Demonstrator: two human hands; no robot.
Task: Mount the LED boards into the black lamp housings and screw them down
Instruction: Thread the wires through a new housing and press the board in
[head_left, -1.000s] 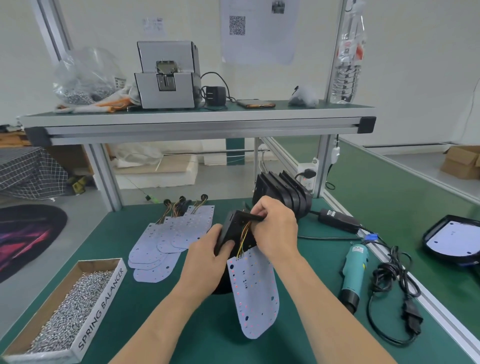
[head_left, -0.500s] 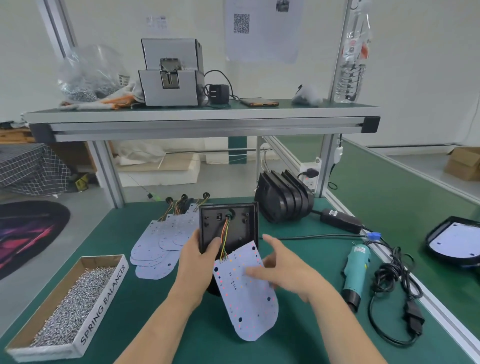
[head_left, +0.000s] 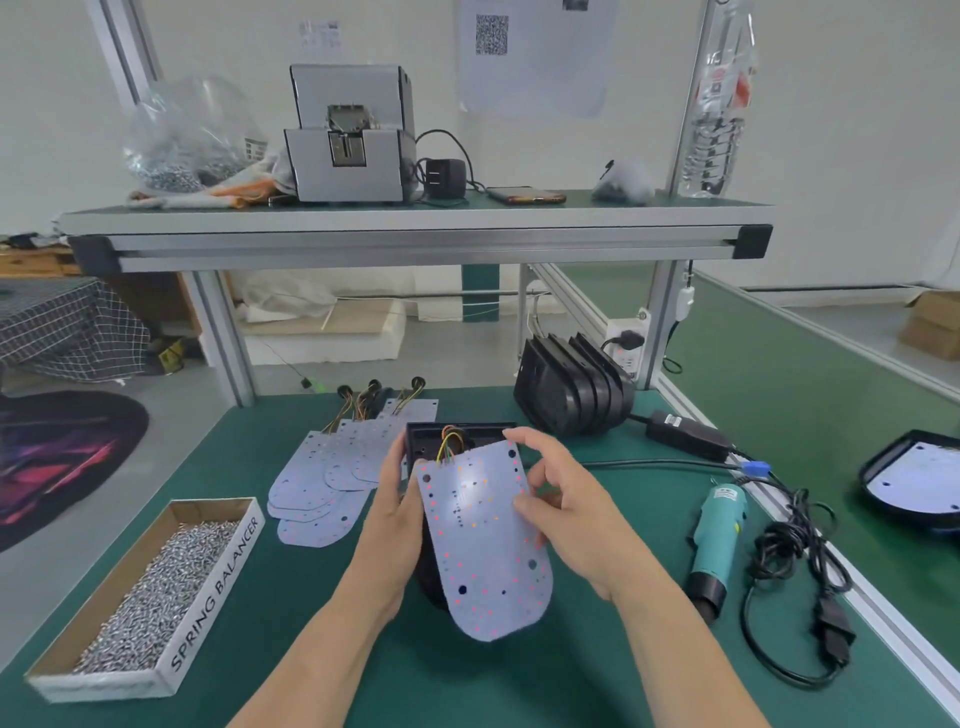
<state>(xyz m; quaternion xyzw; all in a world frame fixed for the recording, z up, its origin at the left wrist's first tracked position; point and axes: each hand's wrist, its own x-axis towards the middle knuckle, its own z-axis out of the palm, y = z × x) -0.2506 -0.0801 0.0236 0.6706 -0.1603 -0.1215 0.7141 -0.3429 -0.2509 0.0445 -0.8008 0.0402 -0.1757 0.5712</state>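
At the centre of the desk (head_left: 311, 649), the LED board (head_left: 483, 540) now lies tilted over the open face of the black housing (head_left: 460, 432), its wires (head_left: 447, 448) running in at the top; judged not yet seated or screwed. The left hand (head_left: 395, 514) grips the housing's left edge, and the right hand (head_left: 563, 499) pinches the board's right edge. Half a second earlier the board hung below the housing, with the right hand released beside it.

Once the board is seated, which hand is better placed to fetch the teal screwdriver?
Right, probably. The teal screwdriver lies to the right of the right hand, which only pinches the LED board by its edge. The left hand grips the black housing, steadying it.
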